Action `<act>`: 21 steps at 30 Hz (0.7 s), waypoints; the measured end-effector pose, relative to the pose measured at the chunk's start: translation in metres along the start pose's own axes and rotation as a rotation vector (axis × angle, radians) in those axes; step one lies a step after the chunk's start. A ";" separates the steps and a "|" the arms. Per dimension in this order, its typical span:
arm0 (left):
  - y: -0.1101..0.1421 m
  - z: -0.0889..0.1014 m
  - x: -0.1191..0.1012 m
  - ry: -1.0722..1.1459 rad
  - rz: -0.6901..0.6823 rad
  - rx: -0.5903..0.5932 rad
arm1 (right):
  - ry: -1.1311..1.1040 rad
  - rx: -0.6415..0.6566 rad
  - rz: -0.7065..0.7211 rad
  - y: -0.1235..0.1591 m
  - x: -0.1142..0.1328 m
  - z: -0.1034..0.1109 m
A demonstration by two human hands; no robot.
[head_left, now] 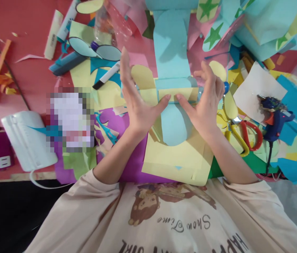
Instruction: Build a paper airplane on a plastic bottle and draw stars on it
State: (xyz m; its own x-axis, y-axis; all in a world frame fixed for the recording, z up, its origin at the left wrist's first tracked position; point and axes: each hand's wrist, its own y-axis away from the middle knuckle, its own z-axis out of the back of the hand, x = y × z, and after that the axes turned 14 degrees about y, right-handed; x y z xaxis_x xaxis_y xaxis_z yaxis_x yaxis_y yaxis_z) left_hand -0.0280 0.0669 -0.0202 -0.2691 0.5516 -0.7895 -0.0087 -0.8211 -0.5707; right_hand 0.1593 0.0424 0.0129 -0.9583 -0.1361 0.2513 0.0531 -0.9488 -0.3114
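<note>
A red table [19,45] lies covered in coloured paper offcuts. In the middle a long light-blue paper strip with a rounded end [173,119] rests over a yellow sheet of paper [180,161], itself on a purple sheet [127,154]. A narrow yellow paper band [176,94] crosses the blue strip. The left hand [135,102] and right hand [206,102] stand apart with fingers spread, gripping nothing; both thumbs press down where the band meets the strip. Judging by this, the cutting of these pieces looks done and the joining is under way, the band apparently not yet settled. A blue hot-glue gun [276,117] and red-and-yellow scissors [243,135] lie to the right, untouched.
</note>
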 end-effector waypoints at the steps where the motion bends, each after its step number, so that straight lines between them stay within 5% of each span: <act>1: 0.000 0.000 -0.001 -0.007 0.005 0.002 | 0.002 0.009 -0.002 0.000 0.000 0.000; 21: 0.002 0.001 -0.006 -0.010 0.054 -0.017 | 0.019 0.032 0.070 -0.001 -0.005 0.012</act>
State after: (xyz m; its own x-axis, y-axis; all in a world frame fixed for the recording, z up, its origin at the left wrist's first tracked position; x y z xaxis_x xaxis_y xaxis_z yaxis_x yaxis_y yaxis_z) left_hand -0.0271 0.0625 -0.0165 -0.2782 0.5051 -0.8170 0.0224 -0.8469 -0.5312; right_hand 0.1673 0.0402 0.0231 -0.9571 -0.1976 0.2120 0.1293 -0.9458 -0.2980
